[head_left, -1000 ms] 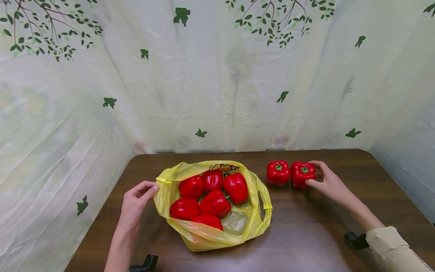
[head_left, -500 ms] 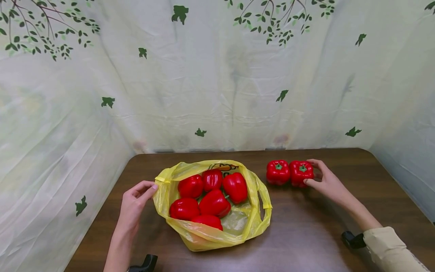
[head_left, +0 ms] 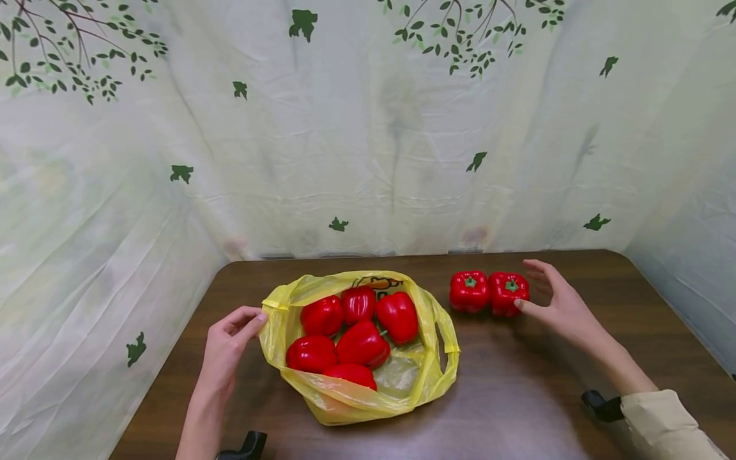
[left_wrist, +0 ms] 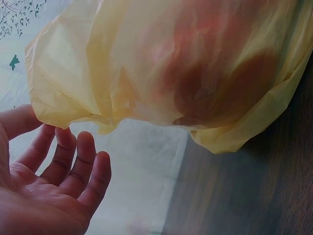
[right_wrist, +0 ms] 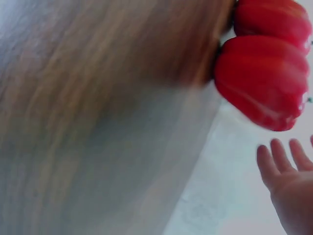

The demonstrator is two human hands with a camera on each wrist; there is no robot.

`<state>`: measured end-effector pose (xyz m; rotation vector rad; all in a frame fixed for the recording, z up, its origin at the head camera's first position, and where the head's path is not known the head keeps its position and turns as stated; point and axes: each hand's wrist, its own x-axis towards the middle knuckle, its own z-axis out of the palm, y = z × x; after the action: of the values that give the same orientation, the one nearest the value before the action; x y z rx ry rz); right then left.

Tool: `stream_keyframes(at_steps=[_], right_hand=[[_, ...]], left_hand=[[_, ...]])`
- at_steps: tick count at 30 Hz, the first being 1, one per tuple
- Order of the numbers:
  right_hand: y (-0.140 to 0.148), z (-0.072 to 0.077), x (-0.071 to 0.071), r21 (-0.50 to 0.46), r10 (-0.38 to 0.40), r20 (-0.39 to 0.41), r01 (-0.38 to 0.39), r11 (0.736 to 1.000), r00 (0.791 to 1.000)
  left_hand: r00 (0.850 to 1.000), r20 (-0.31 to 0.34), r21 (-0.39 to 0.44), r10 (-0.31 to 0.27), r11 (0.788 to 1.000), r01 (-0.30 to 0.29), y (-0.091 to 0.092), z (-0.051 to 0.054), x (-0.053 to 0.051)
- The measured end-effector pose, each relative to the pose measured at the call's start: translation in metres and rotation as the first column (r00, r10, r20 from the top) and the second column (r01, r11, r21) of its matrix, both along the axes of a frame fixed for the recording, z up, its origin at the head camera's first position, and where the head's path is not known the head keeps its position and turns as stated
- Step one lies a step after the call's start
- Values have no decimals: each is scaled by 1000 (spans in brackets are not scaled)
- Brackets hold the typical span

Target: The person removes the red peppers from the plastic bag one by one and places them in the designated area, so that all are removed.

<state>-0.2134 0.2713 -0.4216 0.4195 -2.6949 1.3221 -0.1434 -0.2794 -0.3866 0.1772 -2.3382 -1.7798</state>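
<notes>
My left hand pinches the left edge of a yellow plastic bag between thumb and forefinger. Several shiny red bell peppers lie inside the bag's wide mouth. In the left wrist view the thin bag hangs from the fingertips of that hand, its other fingers loosely bent. Two more red bell peppers stand side by side at the back right, stems up: one on the left, one on the right. My right hand is spread beside the right pepper, fingers apart from it, thumb tip at its front.
Everything stands on a dark brown wooden table. A pale curtain printed with leaves and branches hangs behind and at the sides. Black camera mounts sit at both wrists. The bag's right handle loops toward the two loose peppers.
My right hand's fingers have spread and drawn off the right pepper, having been round it earlier. Both loose peppers slid very slightly left. The left hand and bag stay put.
</notes>
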Motion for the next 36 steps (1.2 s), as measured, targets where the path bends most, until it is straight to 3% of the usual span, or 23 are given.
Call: stream_keyframes(at_steps=[3,6,12,20,28,36], right_hand=[[-6,7,5,7,-34,-129,35,999,991],[-14,12,10,-13,-36,-246,34,999,969],[-36,24,20,13,10,-354,-5,1000,935],[-64,34,29,43,136,-376,-129,991,917],[-91,41,34,71,229,-326,-218,973,917],[-123,40,36,-29,294,-269,-312,950,917]], left_hand=[[1000,0,0,-1,1000,1,1,0,0],[1000,4,-1,-3,1000,3,1,0,1],[1000,4,0,-3,1000,3,0,-1,0],[1000,-4,0,2,1000,-2,1,0,0],[1000,-10,4,2,1000,-2,2,0,0],[1000,-9,-4,5,1000,-5,1,0,1]])
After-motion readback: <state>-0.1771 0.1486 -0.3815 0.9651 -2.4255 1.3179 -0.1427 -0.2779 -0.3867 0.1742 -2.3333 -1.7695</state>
